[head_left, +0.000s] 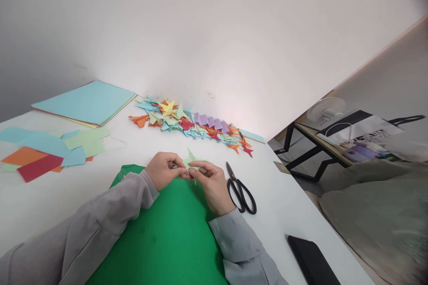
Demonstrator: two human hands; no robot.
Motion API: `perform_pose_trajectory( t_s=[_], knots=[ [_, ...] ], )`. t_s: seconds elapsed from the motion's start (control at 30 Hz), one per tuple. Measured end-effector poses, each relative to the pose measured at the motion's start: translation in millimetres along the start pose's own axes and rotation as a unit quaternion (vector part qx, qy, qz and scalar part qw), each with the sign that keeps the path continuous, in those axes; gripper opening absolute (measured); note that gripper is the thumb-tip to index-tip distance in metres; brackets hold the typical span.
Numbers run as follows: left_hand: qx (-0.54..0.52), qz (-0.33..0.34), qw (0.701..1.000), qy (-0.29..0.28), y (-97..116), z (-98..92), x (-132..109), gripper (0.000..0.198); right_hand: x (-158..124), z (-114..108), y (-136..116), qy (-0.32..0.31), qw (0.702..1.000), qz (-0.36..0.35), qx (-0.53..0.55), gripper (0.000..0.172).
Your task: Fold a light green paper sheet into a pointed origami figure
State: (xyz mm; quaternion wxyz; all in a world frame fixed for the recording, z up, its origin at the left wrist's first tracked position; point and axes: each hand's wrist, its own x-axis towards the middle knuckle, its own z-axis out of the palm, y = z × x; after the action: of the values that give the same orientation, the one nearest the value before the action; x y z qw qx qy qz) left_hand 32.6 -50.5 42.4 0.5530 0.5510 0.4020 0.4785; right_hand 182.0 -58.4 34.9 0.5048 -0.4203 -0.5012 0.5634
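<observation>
Both hands meet over a green sheet (167,236) on the white table (50,205). My left hand (163,170) and my right hand (210,185) pinch a small pale green folded paper piece (190,159) between their fingertips. Its pointed tip sticks up above the fingers. Black scissors (240,189) lie closed just right of my right hand.
A pile of several folded paper figures in many colours (194,125) lies along the wall. A stack of coloured sheets (85,103) sits at the back left, loose paper pieces (43,151) at the left. A black phone (312,260) lies near the table's right edge.
</observation>
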Motion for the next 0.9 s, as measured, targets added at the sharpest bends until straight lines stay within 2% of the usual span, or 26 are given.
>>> perform_pose_trajectory(
  t_s=[0.13,0.27,0.43,0.6,0.9],
  knots=[
    [-0.013,-0.019,1.000,0.000,-5.6,-2.8,2.8,0.009,-0.4,-0.5,-0.2,-0.003,1.000,-0.006,-0.005,0.014],
    [0.005,0.007,1.000,-0.025,-8.0,-4.4,3.1,0.007,0.1,-0.8,0.9,0.008,1.000,0.000,-0.015,0.015],
    [0.018,0.023,0.999,-0.029,-6.4,-4.3,1.7,0.005,0.4,0.0,1.9,0.026,0.999,0.001,-0.038,0.016],
    [-0.009,-0.001,0.999,-0.034,-5.8,-4.4,2.1,0.007,-0.6,0.8,0.5,0.019,0.999,-0.010,-0.041,0.016],
    [-0.068,-0.056,0.996,0.006,-0.5,-3.9,2.8,0.016,-1.9,-0.5,-0.6,-0.016,0.999,-0.026,-0.018,0.015]
  ],
)
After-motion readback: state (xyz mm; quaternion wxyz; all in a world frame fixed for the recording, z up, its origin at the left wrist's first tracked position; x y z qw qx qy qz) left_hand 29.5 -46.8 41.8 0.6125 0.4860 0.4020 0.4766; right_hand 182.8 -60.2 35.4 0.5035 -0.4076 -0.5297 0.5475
